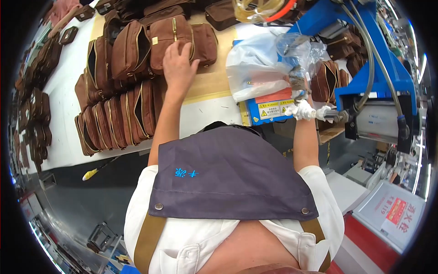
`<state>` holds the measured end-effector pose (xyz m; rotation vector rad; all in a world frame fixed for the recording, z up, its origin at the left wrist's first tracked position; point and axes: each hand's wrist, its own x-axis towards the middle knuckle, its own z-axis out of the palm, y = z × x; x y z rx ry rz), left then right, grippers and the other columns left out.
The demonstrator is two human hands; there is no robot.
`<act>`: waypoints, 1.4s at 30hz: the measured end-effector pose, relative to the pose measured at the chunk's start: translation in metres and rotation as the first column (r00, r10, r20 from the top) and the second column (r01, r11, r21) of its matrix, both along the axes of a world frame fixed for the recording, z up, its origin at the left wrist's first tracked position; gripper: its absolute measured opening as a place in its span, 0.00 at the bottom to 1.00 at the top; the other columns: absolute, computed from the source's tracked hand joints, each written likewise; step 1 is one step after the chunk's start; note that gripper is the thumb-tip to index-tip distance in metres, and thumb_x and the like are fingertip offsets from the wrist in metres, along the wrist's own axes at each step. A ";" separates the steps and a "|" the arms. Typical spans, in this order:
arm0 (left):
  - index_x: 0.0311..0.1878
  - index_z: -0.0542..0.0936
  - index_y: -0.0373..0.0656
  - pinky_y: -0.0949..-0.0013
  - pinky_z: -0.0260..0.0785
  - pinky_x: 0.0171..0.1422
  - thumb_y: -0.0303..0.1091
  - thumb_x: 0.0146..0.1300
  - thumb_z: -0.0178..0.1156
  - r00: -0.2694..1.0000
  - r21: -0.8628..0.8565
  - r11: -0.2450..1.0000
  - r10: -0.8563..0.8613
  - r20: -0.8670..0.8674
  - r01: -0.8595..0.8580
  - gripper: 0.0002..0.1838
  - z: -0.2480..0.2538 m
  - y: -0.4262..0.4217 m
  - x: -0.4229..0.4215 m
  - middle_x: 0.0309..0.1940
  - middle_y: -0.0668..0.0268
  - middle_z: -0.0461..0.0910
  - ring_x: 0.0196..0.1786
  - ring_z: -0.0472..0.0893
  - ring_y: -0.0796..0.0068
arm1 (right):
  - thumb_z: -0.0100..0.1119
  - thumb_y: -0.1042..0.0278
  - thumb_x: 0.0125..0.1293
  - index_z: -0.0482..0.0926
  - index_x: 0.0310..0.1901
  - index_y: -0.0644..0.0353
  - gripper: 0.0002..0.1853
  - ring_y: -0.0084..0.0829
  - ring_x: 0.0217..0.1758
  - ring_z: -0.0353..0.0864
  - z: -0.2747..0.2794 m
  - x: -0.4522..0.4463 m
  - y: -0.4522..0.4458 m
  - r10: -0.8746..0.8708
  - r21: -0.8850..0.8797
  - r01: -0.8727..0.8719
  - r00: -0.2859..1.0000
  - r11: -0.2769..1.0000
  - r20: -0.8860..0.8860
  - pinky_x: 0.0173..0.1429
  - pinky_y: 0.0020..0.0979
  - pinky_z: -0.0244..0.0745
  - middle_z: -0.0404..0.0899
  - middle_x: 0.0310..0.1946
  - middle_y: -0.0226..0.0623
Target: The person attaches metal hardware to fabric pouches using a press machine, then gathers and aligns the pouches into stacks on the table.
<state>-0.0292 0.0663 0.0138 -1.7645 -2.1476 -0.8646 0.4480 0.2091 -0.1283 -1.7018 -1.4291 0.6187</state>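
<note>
In the head view, my left hand (179,66) lies palm down on a brown bag (160,51), its fingers a little spread and their tips by the gold zip (174,28) that runs down the front; I am touching the bag, not gripping it. That bag sits toward the far side of the table (59,141), with a small pale label (155,40) on its left part. A second brown bag (206,43) is against its right side, and a bag with a gaping zipped opening (132,51) is just to its left. Nearer me, a row of brown bags (116,121) stands packed close together along the table edge. My right forearm (306,144) reaches forward to the blue machine (367,75), where my right hand (310,97) is mostly hidden behind the white wrapping (310,111) and the metal parts, so I cannot tell whether it is open or holding anything. Clear plastic film (255,61) drapes over the machine's left side, above a yellow warning label (275,109). More brown bags (327,82) lie beyond the wrapping, to the right. My dark apron (228,171) fills the middle, below the table.
</note>
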 end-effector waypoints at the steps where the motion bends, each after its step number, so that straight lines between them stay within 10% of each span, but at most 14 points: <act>1: 0.61 0.79 0.49 0.52 0.65 0.69 0.38 0.55 0.73 1.000 -0.036 0.999 0.002 -0.015 -0.003 0.28 -0.002 0.001 -0.004 0.63 0.57 0.74 0.67 0.71 0.54 | 0.64 0.58 0.71 0.80 0.55 0.62 0.18 0.25 0.41 0.82 0.001 0.000 -0.002 0.003 0.005 -0.003 1.000 1.000 -0.001 0.47 0.29 0.77 0.85 0.41 0.36; 16: 0.55 0.82 0.43 0.59 0.75 0.56 0.35 0.58 0.70 0.993 -0.073 0.991 -0.109 0.049 0.113 0.21 0.005 0.000 -0.024 0.47 0.57 0.85 0.50 0.83 0.54 | 0.64 0.56 0.72 0.80 0.56 0.63 0.20 0.23 0.42 0.82 -0.008 -0.039 -0.033 0.039 0.038 -0.036 0.995 0.999 -0.089 0.48 0.26 0.76 0.85 0.41 0.36; 19: 0.54 0.82 0.45 0.60 0.78 0.50 0.31 0.61 0.66 0.993 -0.101 0.994 -0.026 0.114 0.037 0.17 0.020 -0.003 -0.015 0.43 0.58 0.86 0.43 0.85 0.56 | 0.64 0.56 0.72 0.80 0.56 0.63 0.20 0.23 0.42 0.82 -0.001 -0.019 -0.028 0.055 0.049 -0.045 0.968 0.998 -0.244 0.48 0.26 0.76 0.85 0.42 0.36; 22: 0.52 0.83 0.46 0.61 0.79 0.46 0.27 0.62 0.63 0.996 0.240 0.971 -0.035 0.079 0.015 0.15 0.031 -0.007 -0.024 0.42 0.59 0.87 0.41 0.87 0.58 | 0.65 0.59 0.71 0.81 0.54 0.63 0.17 0.24 0.44 0.82 0.000 0.013 -0.012 -0.027 -0.042 0.000 0.769 0.999 -0.638 0.50 0.27 0.77 0.85 0.41 0.35; 29: 0.53 0.82 0.39 0.72 0.75 0.54 0.17 0.64 0.59 0.706 0.391 0.920 -0.267 0.656 -0.015 0.15 0.094 -0.081 -0.031 0.45 0.67 0.85 0.48 0.83 0.78 | 0.62 0.63 0.73 0.79 0.58 0.62 0.17 0.23 0.44 0.82 0.169 0.063 -0.030 0.053 -0.002 -0.085 0.633 0.996 -0.772 0.49 0.26 0.78 0.85 0.43 0.34; 36: 0.46 0.81 0.37 0.73 0.74 0.51 0.17 0.62 0.60 0.394 -0.039 0.954 -0.085 0.915 0.296 0.10 0.016 -0.099 -0.036 0.40 0.65 0.85 0.42 0.82 0.78 | 0.60 0.66 0.75 0.77 0.61 0.61 0.17 0.22 0.45 0.83 0.313 0.019 -0.020 0.315 0.207 -0.241 0.627 0.948 -0.712 0.48 0.25 0.80 0.85 0.45 0.34; 38: 0.44 0.81 0.37 0.72 0.74 0.49 0.18 0.61 0.60 0.702 -0.173 0.954 -0.051 0.710 0.244 0.08 0.005 -0.102 -0.036 0.38 0.61 0.85 0.41 0.83 0.76 | 0.59 0.67 0.75 0.76 0.62 0.61 0.17 0.21 0.45 0.83 0.342 0.003 -0.007 0.376 0.261 -0.271 0.638 0.927 -0.672 0.48 0.25 0.80 0.85 0.45 0.34; 42: 0.36 0.82 0.37 0.61 0.71 0.50 0.21 0.58 0.61 0.900 -0.082 0.983 -0.114 0.420 0.162 0.04 0.005 -0.098 -0.031 0.37 0.60 0.81 0.43 0.80 0.57 | 0.57 0.72 0.76 0.77 0.63 0.62 0.17 0.20 0.47 0.84 0.385 -0.011 0.033 0.590 0.417 -0.418 0.593 0.807 -0.548 0.51 0.23 0.80 0.86 0.47 0.35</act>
